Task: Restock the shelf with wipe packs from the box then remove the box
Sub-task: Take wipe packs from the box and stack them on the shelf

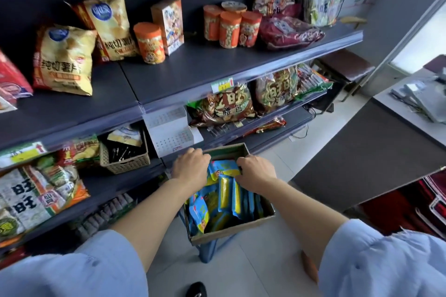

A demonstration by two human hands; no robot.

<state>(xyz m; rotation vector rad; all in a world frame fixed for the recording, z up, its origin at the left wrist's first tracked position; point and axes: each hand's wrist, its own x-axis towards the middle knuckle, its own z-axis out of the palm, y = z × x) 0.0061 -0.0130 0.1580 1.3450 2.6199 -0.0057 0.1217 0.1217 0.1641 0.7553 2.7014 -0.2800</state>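
The box sits on a blue stool straight ahead of the person and below, its far end close to the shelf. Inside, the wipe packs stand on edge, long sides running away from the body. Both hands are at the row's far end, about equally near. The left hand curls over the bundle from one side and the right hand pinches the top pack from the other. The fingertips are buried, so I cannot tell how many packs they hold, nor which shelf space is meant.
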